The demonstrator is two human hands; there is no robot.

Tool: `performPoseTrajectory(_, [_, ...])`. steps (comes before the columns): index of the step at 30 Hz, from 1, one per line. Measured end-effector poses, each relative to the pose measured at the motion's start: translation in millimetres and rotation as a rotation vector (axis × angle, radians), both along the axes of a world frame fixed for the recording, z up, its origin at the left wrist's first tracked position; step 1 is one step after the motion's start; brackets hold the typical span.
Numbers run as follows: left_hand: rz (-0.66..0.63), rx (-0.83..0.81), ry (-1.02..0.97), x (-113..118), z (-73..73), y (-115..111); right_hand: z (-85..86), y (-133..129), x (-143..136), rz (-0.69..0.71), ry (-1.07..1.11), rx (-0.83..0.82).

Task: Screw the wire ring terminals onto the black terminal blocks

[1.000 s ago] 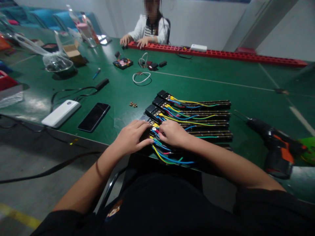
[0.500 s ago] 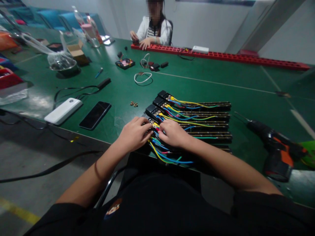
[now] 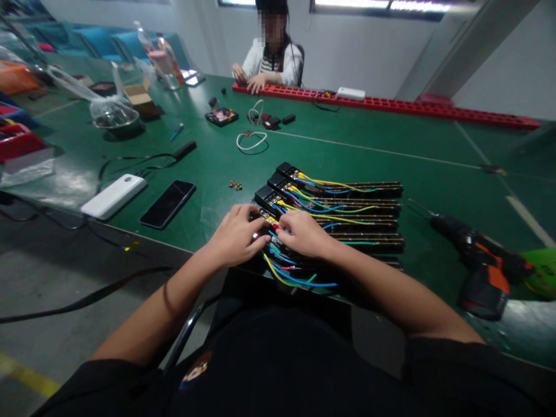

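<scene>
Several long black strips [image 3: 369, 237] lie side by side on the green table, each with a black terminal block [image 3: 266, 196] at its left end. Yellow, blue, green and red wires run from the blocks. My left hand [image 3: 237, 236] is curled around the left end of a nearer block, thumb and forefinger on either side of it. My right hand [image 3: 304, 233] pinches a red-ended wire [image 3: 275, 227] against that block, close to my left fingertips. Loose coloured wires [image 3: 299, 279] hang over the table edge below my hands. My fingers partly hide the block.
A phone [image 3: 168, 204] and a white power bank [image 3: 114, 197] lie to the left. Small brass parts [image 3: 235, 185] sit behind my left hand. On the right lies a cordless drill [image 3: 482, 255]. Across the table, a person [image 3: 278, 58] works at a red perforated rail [image 3: 391, 104].
The head view has tilted up slightly. My hands stay at the same block, with a little more gap showing between my left thumb and fingers.
</scene>
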State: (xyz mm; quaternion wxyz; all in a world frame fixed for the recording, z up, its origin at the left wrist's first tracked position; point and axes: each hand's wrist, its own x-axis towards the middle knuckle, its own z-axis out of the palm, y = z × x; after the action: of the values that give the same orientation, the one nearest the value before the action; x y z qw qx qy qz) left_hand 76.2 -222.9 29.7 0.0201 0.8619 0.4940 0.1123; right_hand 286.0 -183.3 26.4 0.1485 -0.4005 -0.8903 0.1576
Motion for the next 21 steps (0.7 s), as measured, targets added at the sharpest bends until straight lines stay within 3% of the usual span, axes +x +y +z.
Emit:
performPoseTrajectory(10, [-0.03, -0.054, -0.077, -3.5, -7.0, 2.1, 1.2, -0.3, 2.2, 0.002, 0.039, -0.014])
performPoseTrajectory(21, [-0.022, 0.051, 0.033, 10.3, 2.8, -3.8, 6.4, -1.7, 0.8, -0.019, 0.039, -0.034])
